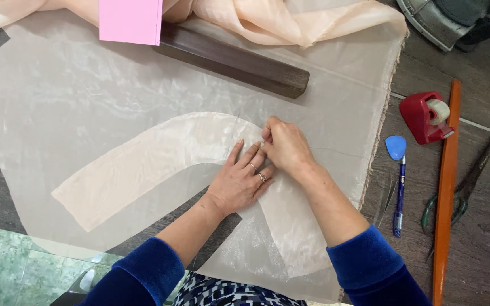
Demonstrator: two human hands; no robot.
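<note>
Left hand pressed flat, fingers spread, on the curved peach fabric piece mid-bench atop sheer cloth; right hand pinched shut on its far edge — fabric looks light, limp, slippery — best held at the edge.

1. Single view, worn on the head, looking steeply down onto the dark wooden tabletop.
2. Facing forward across the sheer pale fabric sheet, far edge at frame top.
3. Set close: blue-sleeved forearms entering from the bottom edge, left hand and right hand near centre.
4. No second view for overlap.
</note>
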